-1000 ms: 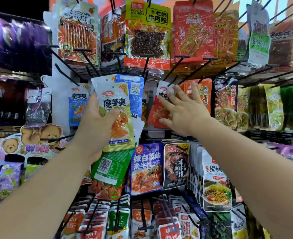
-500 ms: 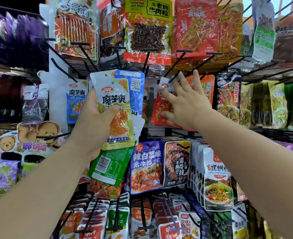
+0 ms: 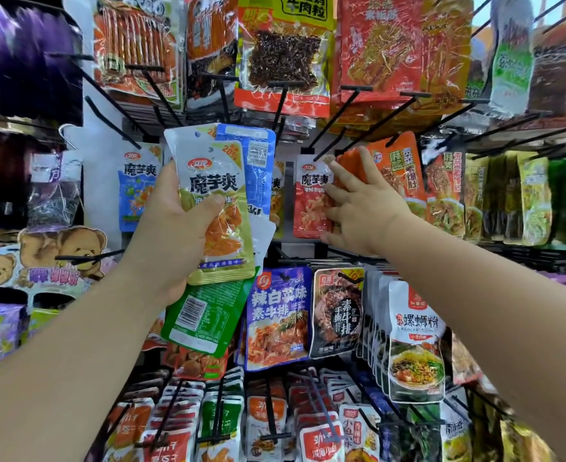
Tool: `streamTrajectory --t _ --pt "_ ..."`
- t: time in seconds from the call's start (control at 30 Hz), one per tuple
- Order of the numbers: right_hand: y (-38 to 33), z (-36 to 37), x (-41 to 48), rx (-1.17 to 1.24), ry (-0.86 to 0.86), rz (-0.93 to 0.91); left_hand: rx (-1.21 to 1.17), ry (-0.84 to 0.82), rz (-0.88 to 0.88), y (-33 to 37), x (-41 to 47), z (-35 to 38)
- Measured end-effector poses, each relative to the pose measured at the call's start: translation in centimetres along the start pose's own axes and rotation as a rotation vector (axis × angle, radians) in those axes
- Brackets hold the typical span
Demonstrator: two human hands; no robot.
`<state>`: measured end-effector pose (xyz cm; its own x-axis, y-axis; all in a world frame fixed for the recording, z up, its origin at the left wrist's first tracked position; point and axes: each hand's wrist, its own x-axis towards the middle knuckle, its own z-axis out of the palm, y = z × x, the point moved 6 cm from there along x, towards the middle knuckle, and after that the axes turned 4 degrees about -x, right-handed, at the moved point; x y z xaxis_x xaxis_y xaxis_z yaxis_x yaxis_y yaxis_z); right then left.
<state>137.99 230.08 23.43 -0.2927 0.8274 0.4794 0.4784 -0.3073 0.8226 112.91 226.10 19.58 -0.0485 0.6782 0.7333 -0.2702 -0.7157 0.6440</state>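
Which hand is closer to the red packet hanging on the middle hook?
Right. The right hand touches the red packet with spread fingers; the left hand grips a bunch of packets off to its left, clear of it.

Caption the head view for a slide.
Left hand grips snack packets; right hand touches a hanging red packet.

You face a display rack point(image 3: 103, 191) set with rows of black pegs point(image 3: 351, 106). From them hang a red packet point(image 3: 310, 208) at mid-height and a purple packet point(image 3: 276, 315) just below it.
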Motion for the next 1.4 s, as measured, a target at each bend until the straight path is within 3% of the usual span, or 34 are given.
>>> streamTrajectory --t 0.2,0.57,0.73,0.87,0.93,1.07,1.27,1.4 --pt "0.5 -0.2 -1.4 0.071 0.012 0.007 0.020 0.003 -0.003 0.1 0.1 0.1" --pt "0.7 -4.2 -2.9 0.581 0.401 0.083 0.032 0.015 -0.003 1.8 -0.9 0.0" --pt "-0.5 -9.1 -6.3 1.216 0.613 0.218 0.028 0.007 0.038 2.6 -3.3 0.1" --pt "-4.0 -11.6 -9.0 2.056 0.453 0.329 -0.047 0.055 -0.038 2.2 -6.0 -0.9" --pt "-5.5 -12.2 -10.2 2.290 0.437 0.391 -0.040 0.103 -0.066 2.1 -7.3 -1.9" --pt "-9.3 -14.3 -12.4 2.313 0.455 0.404 -0.055 0.152 -0.022 2.3 -10.1 -2.8" --pt "-17.3 -15.9 -16.3 2.334 0.366 0.439 -0.081 0.446 -0.011 2.6 -13.6 -5.6" --pt "-19.5 -15.8 -17.5 2.326 0.365 0.446 -0.034 0.432 -0.086 2.3 -15.5 -6.8"
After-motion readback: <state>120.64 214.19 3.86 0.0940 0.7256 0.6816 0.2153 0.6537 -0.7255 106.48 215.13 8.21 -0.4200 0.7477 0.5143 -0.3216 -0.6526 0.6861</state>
